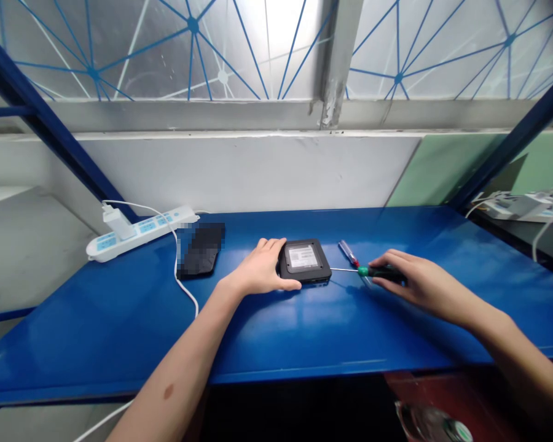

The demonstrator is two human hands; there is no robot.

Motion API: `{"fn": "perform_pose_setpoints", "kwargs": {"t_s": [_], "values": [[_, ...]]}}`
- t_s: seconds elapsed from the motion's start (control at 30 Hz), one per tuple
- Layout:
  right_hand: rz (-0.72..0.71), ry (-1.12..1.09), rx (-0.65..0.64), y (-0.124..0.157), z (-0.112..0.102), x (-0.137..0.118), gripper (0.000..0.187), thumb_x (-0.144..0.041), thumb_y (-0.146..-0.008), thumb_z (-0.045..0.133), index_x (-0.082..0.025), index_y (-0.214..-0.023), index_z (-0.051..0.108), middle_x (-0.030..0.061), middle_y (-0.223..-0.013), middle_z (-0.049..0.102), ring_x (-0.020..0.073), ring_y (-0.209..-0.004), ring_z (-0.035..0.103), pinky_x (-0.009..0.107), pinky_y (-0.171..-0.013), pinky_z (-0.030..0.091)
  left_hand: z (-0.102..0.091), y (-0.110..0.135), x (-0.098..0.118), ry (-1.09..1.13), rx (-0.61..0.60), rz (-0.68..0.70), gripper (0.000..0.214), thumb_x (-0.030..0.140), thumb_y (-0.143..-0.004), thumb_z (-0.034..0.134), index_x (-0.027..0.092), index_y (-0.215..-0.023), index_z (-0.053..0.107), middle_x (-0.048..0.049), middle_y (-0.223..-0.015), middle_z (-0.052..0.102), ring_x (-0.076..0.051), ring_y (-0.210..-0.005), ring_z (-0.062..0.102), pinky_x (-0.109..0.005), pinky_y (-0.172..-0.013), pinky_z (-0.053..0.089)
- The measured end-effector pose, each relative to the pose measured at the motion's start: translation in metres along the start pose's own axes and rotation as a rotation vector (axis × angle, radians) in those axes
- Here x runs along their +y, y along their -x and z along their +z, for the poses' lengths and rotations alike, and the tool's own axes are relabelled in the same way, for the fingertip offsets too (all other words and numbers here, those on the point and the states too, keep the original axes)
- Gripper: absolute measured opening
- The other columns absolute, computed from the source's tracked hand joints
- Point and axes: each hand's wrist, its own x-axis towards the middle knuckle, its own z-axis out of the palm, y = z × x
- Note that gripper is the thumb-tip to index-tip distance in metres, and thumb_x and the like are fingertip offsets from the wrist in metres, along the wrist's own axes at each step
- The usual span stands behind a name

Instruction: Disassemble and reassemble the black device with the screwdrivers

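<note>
A small black box (305, 261) with a white label on top lies on the blue shelf (120, 319). My left hand (262, 269) grips its left side, thumb along the front edge. My right hand (417, 279) is closed on a screwdriver (373, 272) with a green and black handle. Its thin shaft lies level and its tip touches the box's right side. A second screwdriver (349, 252) with a red and blue handle lies on the shelf just behind the shaft.
A white power strip (141, 232) with a plugged charger and white cable (184, 285) sits at the back left. A dark phone (201, 249) lies beside it. Another power strip (520, 205) with cables rests on the right shelf. Blue frame struts slant on both sides.
</note>
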Motion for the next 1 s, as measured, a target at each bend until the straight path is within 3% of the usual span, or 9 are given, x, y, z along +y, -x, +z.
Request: {"fn": "perform_pose_setpoints", "kwargs": {"t_s": [0.17, 0.23, 0.4, 0.5, 0.6, 0.73, 0.83, 1.0], "values": [[0.100, -0.145, -0.033, -0.001, -0.016, 0.032, 0.028, -0.049, -0.091, 0.062, -0.026, -0.104, 0.069, 0.0062, -0.108, 0.077, 0.0270, -0.098, 0.073, 0.041, -0.086, 0.059, 0.000, 0.000, -0.001, 0.013, -0.001, 0.004, 0.106, 0.067, -0.066, 0.076, 0.018, -0.151, 0.038, -0.0160, -0.147, 0.050, -0.039, -0.135, 0.040, -0.050, -0.111, 0.040], [0.175, -0.135, 0.034, -0.002, -0.015, 0.043, 0.029, -0.051, -0.089, 0.061, -0.025, -0.101, 0.069, 0.0061, -0.102, 0.078, 0.0272, -0.092, 0.074, 0.041, -0.080, 0.059, 0.001, 0.000, -0.001, 0.020, -0.004, 0.001, 0.106, 0.067, -0.066, 0.075, 0.018, -0.152, 0.037, -0.0163, -0.147, 0.049, -0.039, -0.136, 0.039, -0.050, -0.111, 0.040], [0.275, 0.037, 0.148, -0.013, 0.008, 0.058, 0.032, -0.052, -0.086, 0.060, -0.021, -0.089, 0.067, 0.0073, -0.081, 0.076, 0.0251, -0.070, 0.070, 0.036, -0.061, 0.053, 0.000, 0.001, 0.001, 0.026, -0.008, 0.007, 0.104, 0.066, -0.067, 0.075, 0.021, -0.153, 0.036, -0.0154, -0.148, 0.048, -0.039, -0.137, 0.039, -0.052, -0.112, 0.038], [0.296, 0.119, 0.191, -0.020, 0.023, 0.060, 0.032, -0.050, -0.087, 0.057, -0.019, -0.088, 0.065, 0.0097, -0.084, 0.074, 0.0252, -0.073, 0.069, 0.036, -0.063, 0.052, 0.000, 0.001, 0.001, 0.030, -0.013, 0.012, 0.105, 0.067, -0.068, 0.075, 0.021, -0.153, 0.035, -0.0156, -0.150, 0.047, -0.039, -0.137, 0.038, -0.052, -0.112, 0.038], [0.329, 0.186, 0.182, -0.023, 0.028, 0.058, 0.045, -0.057, -0.091, 0.051, -0.016, -0.099, 0.065, 0.0147, -0.094, 0.073, 0.0288, -0.080, 0.070, 0.040, -0.069, 0.054, -0.001, 0.001, 0.001, 0.027, -0.024, 0.013, 0.106, 0.067, -0.069, 0.075, 0.020, -0.154, 0.034, -0.0160, -0.151, 0.045, -0.039, -0.138, 0.037, -0.052, -0.113, 0.037], [0.308, 0.309, 0.288, -0.031, 0.019, 0.042, 0.061, -0.061, -0.095, 0.043, -0.008, -0.116, 0.064, 0.0235, -0.106, 0.068, 0.0378, -0.100, 0.067, 0.051, -0.085, 0.054, -0.001, 0.001, -0.001, 0.017, -0.039, 0.011, 0.108, 0.068, -0.070, 0.074, 0.017, -0.156, 0.032, -0.0174, -0.155, 0.042, -0.040, -0.140, 0.034, -0.053, -0.114, 0.036], [0.252, 0.251, 0.361, -0.047, 0.012, 0.014, 0.054, -0.057, -0.096, 0.046, -0.011, -0.118, 0.064, 0.0185, -0.103, 0.069, 0.0345, -0.099, 0.067, 0.049, -0.088, 0.053, -0.001, 0.001, -0.002, 0.027, -0.041, 0.016, 0.110, 0.071, -0.070, 0.073, 0.020, -0.157, 0.030, -0.0166, -0.156, 0.041, -0.041, -0.142, 0.033, -0.055, -0.115, 0.035], [0.133, -0.019, 0.189, -0.088, 0.023, -0.041, 0.037, -0.049, -0.098, 0.050, -0.018, -0.111, 0.066, 0.0109, -0.101, 0.073, 0.0246, -0.089, 0.069, 0.037, -0.081, 0.054, 0.001, 0.003, -0.003, 0.037, -0.052, 0.020, 0.114, 0.070, -0.068, 0.075, 0.020, -0.158, 0.027, -0.0179, -0.159, 0.038, -0.042, -0.145, 0.031, -0.055, -0.116, 0.034]]}}
